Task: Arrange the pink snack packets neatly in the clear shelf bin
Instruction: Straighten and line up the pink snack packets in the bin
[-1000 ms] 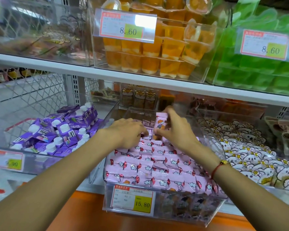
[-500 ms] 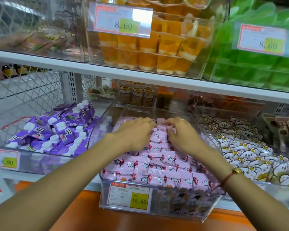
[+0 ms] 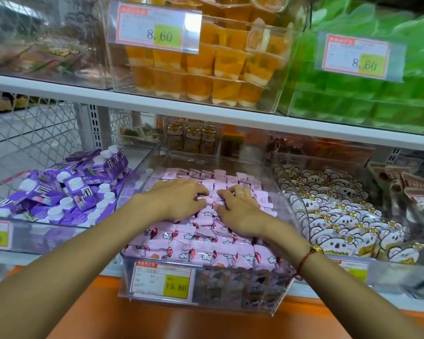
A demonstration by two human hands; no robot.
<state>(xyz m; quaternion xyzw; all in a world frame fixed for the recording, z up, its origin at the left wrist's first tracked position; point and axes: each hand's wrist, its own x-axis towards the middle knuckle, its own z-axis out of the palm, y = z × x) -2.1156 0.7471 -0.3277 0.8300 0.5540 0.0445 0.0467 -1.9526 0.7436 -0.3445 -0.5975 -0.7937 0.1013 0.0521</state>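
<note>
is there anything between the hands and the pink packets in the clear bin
Nothing visible. The left hand and right hand both lie directly on the pink snack packets inside the clear bin, whose top is open, so no lid or other item blocks them.

Both arms reach in from the frame's bottom corners. Left hand point(image 3: 179, 200) and right hand point(image 3: 238, 209) lie palm-down side by side at center — fingers spread, fingertips nearly meeting.
</note>
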